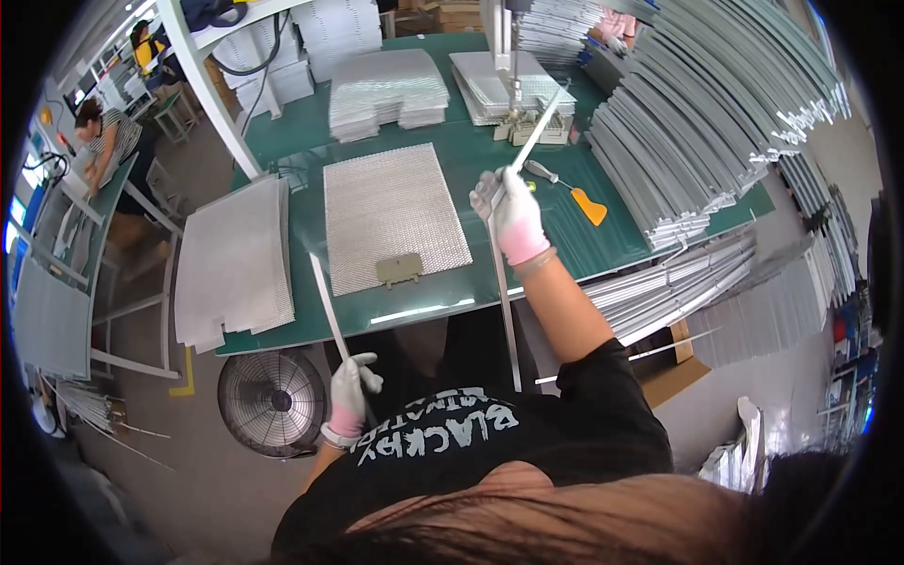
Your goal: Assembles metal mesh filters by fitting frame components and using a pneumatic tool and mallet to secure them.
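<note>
My left hand (350, 388), in a white and pink glove, is low in front of the table and closed round a thin metal strip (327, 299). The strip's far end reaches over the table edge. Above the table's right half, my gloved right hand (511, 215) grips another pale strip (541, 127) that slants up toward the far right. From beneath that hand a narrow strip (506, 301) runs down past the table edge; whether it is held too I cannot tell. Between my hands lies a silvery mesh panel (391, 202), with a small olive-grey notched block (399, 269) on its near edge.
Flat panels are stacked at the left (235, 259) and the back (388, 89). A metal fixture (535, 128) stands beyond my right hand, near an orange-ended tool (589, 206). Long strips (697, 122) fill the right. A floor fan (273, 403) stands below; a person (113, 141) works far left.
</note>
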A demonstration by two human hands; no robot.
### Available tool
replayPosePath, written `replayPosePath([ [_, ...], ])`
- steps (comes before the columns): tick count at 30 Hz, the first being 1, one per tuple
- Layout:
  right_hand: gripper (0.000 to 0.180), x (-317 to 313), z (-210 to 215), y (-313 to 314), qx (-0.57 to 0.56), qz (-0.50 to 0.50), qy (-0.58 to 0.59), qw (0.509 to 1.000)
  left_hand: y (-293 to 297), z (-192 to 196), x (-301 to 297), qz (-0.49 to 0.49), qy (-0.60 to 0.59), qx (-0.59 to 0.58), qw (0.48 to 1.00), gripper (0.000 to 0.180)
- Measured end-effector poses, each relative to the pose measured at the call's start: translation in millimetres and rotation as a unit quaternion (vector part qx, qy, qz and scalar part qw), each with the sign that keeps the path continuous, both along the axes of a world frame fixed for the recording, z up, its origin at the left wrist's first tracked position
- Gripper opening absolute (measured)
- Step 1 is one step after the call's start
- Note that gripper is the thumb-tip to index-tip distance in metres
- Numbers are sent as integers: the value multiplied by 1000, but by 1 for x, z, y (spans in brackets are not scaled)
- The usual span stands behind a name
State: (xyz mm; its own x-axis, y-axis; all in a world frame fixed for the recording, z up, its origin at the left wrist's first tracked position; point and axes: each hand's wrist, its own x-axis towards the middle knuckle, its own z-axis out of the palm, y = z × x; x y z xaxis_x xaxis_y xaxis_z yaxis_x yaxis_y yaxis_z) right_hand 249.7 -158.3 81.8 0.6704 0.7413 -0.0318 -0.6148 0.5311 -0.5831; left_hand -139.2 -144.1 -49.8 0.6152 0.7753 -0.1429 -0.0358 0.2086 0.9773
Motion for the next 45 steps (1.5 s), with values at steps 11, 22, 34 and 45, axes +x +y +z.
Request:
replayPosePath([
  [11,26,-51,-75,-29,-281,182,-209,919,-27,-22,91,-121,-156,-206,958,48],
  [22,59,-100,-104,-118,-221,66,-255,939,-17,37,159,-150,-232,-76,958,46],
  [34,54,-93,-96,-86,-87,164,-76,980,48,9,277,-77,-314,-301,897,49],
  [45,47,-81,-103,-93,-72,165,-30,983,52,6,292,-33,-288,-325,900,31],
])
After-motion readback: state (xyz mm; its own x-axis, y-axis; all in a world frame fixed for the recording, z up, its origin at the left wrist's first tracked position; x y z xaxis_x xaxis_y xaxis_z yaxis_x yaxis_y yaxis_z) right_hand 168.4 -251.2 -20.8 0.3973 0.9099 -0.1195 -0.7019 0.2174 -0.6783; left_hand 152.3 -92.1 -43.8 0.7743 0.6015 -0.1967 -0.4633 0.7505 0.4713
